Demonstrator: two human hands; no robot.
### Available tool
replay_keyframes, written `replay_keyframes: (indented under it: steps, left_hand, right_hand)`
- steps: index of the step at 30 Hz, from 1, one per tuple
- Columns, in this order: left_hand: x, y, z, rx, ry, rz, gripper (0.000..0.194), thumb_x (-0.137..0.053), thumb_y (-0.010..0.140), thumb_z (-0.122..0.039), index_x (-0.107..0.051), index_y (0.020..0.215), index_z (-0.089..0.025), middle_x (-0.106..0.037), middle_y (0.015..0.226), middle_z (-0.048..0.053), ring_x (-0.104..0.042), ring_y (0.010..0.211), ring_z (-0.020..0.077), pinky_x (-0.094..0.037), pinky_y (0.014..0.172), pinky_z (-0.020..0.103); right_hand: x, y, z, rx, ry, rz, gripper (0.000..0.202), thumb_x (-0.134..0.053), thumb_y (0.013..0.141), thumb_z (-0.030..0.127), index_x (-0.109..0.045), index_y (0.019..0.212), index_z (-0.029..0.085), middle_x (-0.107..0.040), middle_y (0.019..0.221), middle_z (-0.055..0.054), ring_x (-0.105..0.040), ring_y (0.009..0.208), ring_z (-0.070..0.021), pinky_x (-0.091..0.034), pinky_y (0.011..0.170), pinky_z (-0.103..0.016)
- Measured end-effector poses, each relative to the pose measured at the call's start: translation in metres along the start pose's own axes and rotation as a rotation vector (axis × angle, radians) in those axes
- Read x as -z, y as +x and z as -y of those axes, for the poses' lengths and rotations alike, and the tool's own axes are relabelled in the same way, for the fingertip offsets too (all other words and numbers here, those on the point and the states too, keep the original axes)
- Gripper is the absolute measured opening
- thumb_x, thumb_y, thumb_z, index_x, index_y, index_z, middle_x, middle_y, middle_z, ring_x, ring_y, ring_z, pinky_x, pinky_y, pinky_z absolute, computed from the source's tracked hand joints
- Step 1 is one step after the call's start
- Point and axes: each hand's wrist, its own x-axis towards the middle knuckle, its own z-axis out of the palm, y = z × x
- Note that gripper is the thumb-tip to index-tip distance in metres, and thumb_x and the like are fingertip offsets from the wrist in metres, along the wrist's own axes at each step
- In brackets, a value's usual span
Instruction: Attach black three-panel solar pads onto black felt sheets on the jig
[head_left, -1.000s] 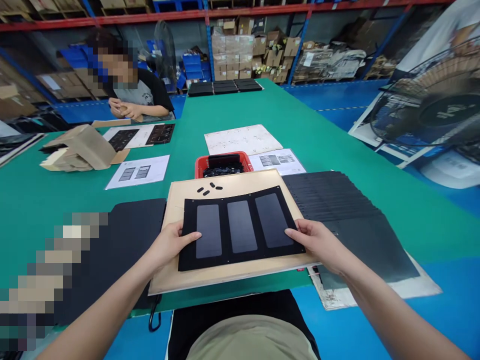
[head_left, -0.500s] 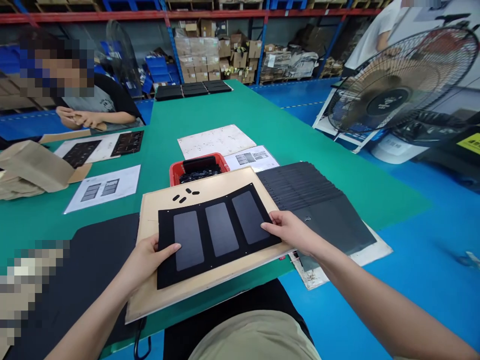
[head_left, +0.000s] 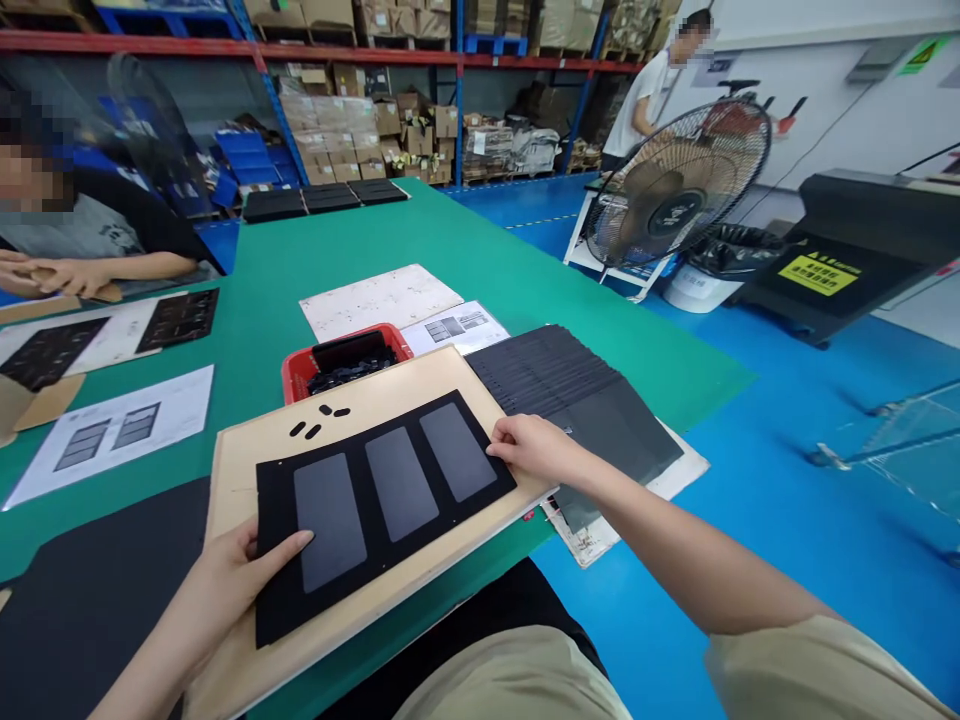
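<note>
A printed sheet (head_left: 109, 438) lies flat at far left, likely within easy view. Your left hand (head_left: 225, 578) pinches the left edge of a black panel (head_left: 401, 485) with three grey windows, resting on a pale board (head_left: 244, 450). Small black pieces (head_left: 298, 429) lie behind it, near a red basket (head_left: 294, 380), seemingly for easy reach. Your right hand (head_left: 536, 447) pinches the opposite edge, probably to steady it, beside stacked dark sheets (head_left: 600, 410).
</note>
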Motion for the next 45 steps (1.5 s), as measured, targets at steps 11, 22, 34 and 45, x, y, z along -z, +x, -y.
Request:
replay_keyframes:
  steps: [11,22,34,45]
  left_hand:
    - [0.000,0.002,0.007,-0.034,-0.024,0.002,0.041,-0.069,0.065,-0.060,-0.069,0.086,-0.026,-0.074,0.092,0.005,-0.069,0.088,0.0315,-0.059,0.071,0.035]
    - [0.005,-0.004,0.010,-0.080,0.123,-0.158,0.033,-0.066,0.064,-0.047,-0.056,0.081,-0.021,-0.057,0.058,-0.004,-0.060,0.050,0.0190,-0.049,0.052,0.029]
    - [0.005,-0.012,0.008,-0.035,0.130,-0.129,0.020,-0.065,0.068,-0.016,-0.051,0.083,-0.020,-0.055,0.060,-0.007,-0.060,0.053,0.0144,-0.046,0.054,0.025]
    - [0.004,-0.012,0.004,-0.096,0.317,-0.124,0.023,-0.069,0.070,-0.014,-0.054,0.087,-0.019,-0.058,0.060,-0.005,-0.062,0.071,0.0190,-0.039,0.060,0.025]
  right_hand:
    - [-0.009,-0.003,0.003,-0.032,-0.155,-0.061,0.015,-0.058,0.088,0.028,-0.053,0.076,0.022,-0.066,0.082,-0.001,-0.057,0.074,-0.0186,-0.026,0.052,-0.027]
    - [-0.017,-0.003,0.003,-0.089,-0.312,-0.005,0.019,-0.048,0.093,0.033,-0.053,0.078,0.023,-0.065,0.081,-0.001,-0.060,0.076,-0.0210,-0.030,0.054,-0.027]
    - [-0.029,0.017,-0.046,0.025,-0.214,0.056,0.038,-0.038,0.079,0.060,-0.056,0.077,0.026,-0.066,0.075,-0.006,-0.062,0.064,-0.0267,-0.042,0.054,-0.034]
    - [-0.028,0.020,-0.046,-0.009,-0.207,0.104,0.041,-0.039,0.076,0.064,-0.058,0.080,0.027,-0.067,0.078,-0.006,-0.064,0.066,-0.0284,-0.045,0.056,-0.036]
